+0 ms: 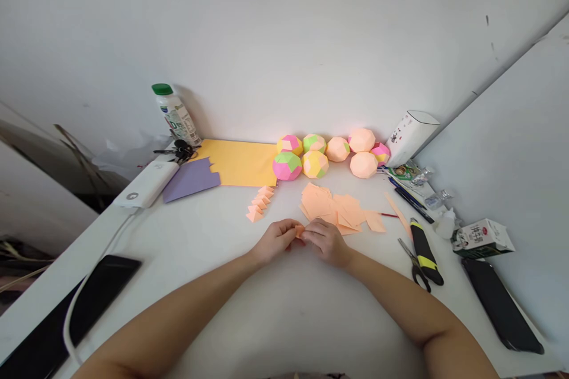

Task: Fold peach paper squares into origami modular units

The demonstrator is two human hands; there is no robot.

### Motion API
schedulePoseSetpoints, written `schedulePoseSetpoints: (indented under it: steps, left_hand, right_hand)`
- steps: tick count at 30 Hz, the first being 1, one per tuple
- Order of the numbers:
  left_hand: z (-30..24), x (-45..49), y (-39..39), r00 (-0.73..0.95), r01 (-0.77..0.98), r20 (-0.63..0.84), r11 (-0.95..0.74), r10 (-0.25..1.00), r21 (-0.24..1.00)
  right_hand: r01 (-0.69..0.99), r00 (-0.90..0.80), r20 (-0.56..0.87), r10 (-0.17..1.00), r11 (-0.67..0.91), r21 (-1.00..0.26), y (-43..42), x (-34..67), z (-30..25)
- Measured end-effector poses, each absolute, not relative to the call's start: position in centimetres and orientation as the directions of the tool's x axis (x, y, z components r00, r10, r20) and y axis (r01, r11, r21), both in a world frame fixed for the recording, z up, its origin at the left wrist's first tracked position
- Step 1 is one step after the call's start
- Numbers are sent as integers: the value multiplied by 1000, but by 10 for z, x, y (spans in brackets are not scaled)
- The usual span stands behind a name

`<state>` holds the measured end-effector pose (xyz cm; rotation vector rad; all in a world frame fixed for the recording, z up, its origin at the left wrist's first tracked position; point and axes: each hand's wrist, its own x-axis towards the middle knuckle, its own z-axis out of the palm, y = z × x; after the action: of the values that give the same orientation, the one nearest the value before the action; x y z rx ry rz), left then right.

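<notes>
My left hand [276, 239] and my right hand [328, 241] meet at the middle of the white table [213, 284]. Both pinch one small folded peach paper piece [299, 230] between their fingertips. Just beyond the hands lies a loose pile of peach paper squares [335, 208]. A short row of folded peach units [260, 203] sits to the left of the pile. Several paper balls [329, 155], some multicoloured and some plain peach, stand in a cluster against the back wall.
Yellow sheet [240, 161] and purple sheet [191, 180] lie back left, beside a white power bank [146, 184], keys and a green-capped bottle [175, 113]. Scissors [415, 263], a black-yellow knife [425, 251], pens, a milk carton [482, 238] and a phone [500, 303] are right. Another phone [95, 293] lies left.
</notes>
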<state>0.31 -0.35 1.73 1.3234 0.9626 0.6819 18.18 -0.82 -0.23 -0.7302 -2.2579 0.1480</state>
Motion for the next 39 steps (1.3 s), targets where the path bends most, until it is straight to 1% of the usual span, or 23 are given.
schedulePoseSetpoints:
  steps: [3,6,8,10,15,18,21,27,31,35,39]
  left_hand:
    - [16,2,-3,497,137,-181,129,849,982]
    - [15,1,-3,519,163,-169,97,838,982]
    - [15,1,-3,529,166,-160,83,834,983]
    - [15,1,-4,531,163,-148,71,834,984]
    - [15,1,-5,537,150,-121,47,835,988]
    - [15,0,-5,546,143,-103,29,831,989]
    - [16,0,-7,557,139,-95,21,825,990]
    - [14,2,-8,548,155,-93,8,832,988]
    - [10,1,-8,545,158,-70,-20,835,987]
    - [11,1,-9,535,125,-82,17,841,992]
    - [14,0,-8,536,91,-100,61,839,994]
  right_hand:
    - [444,-508,612,607,793,-418,-7,181,-3]
    - [423,-424,562,710,705,-570,-7,179,-5]
    - [398,-361,487,795,604,-691,-8,178,-4]
    - [372,-327,381,865,489,-789,-9,178,-2]
    - [337,-254,136,958,220,-916,-10,176,7]
    - [308,-219,38,975,106,-945,-9,176,8]
    - [280,-222,-3,975,61,-958,-8,177,5]
    - [228,-231,-39,972,15,-974,-6,179,3]
    - [231,-258,-65,964,-3,-973,-6,180,5]
    - [236,-273,-89,958,-23,-972,-4,181,7]
    - [167,-254,-63,965,-21,-986,-2,181,10]
